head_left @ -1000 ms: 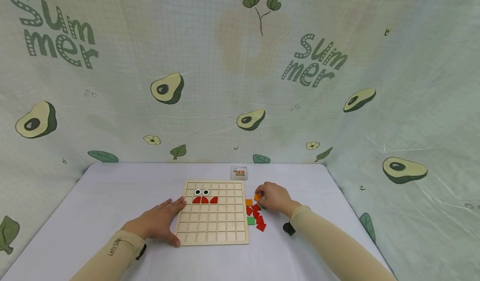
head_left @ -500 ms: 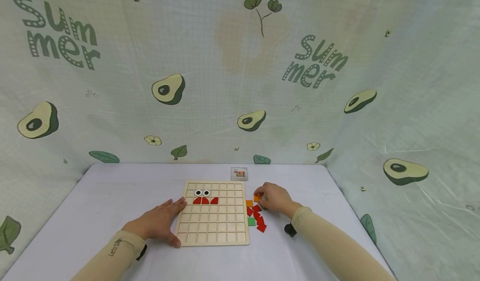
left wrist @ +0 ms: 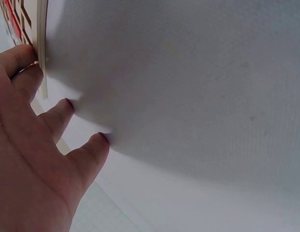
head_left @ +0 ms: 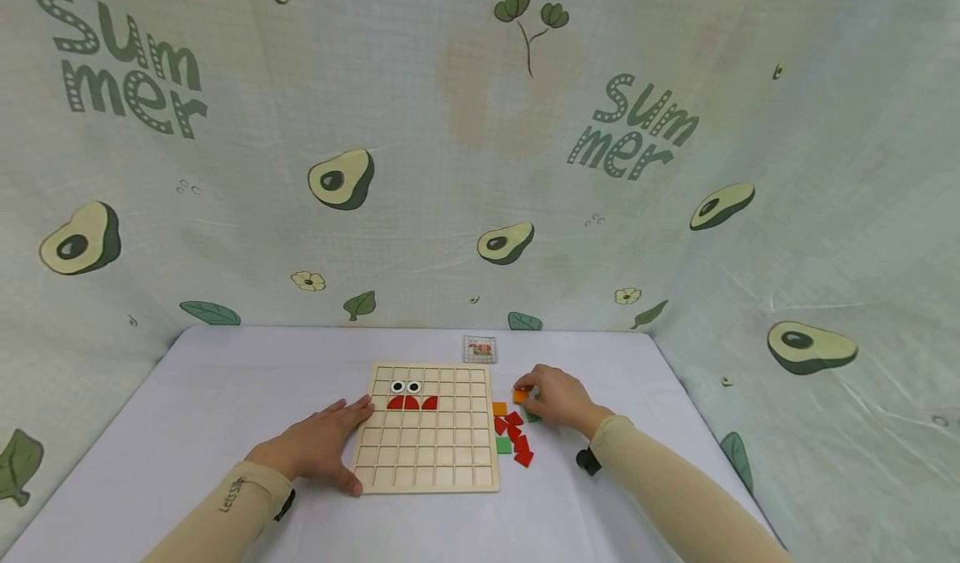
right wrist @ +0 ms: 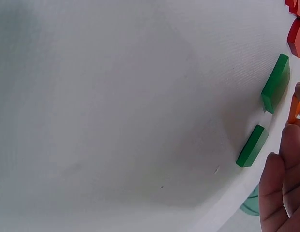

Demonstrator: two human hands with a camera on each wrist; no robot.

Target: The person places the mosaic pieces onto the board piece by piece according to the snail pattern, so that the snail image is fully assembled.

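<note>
A wooden grid board [head_left: 425, 436] lies on the table, with two eye pieces [head_left: 406, 387] and three red curved pieces [head_left: 412, 403] in its upper cells. My left hand [head_left: 315, 446] touches the board's left edge with fingers spread, thumb near the lower corner. To the right of the board, my right hand [head_left: 558, 398] pinches an orange square tile [head_left: 520, 396], whose edge shows between finger and thumb in the right wrist view. Close to those fingers lie two green tiles [right wrist: 276, 83] on the cloth, partly hidden by the hand in the head view.
Along the board's right edge lie another orange tile [head_left: 499, 409], several red pieces [head_left: 522, 444] and a green tile [head_left: 504, 445]. A small picture card [head_left: 479, 349] is behind the board. A patterned curtain [head_left: 420, 129] rises at the table's back.
My right hand has shifted slightly right with the orange tile, and more green shows beneath it. My left hand keeps its place on the board.
</note>
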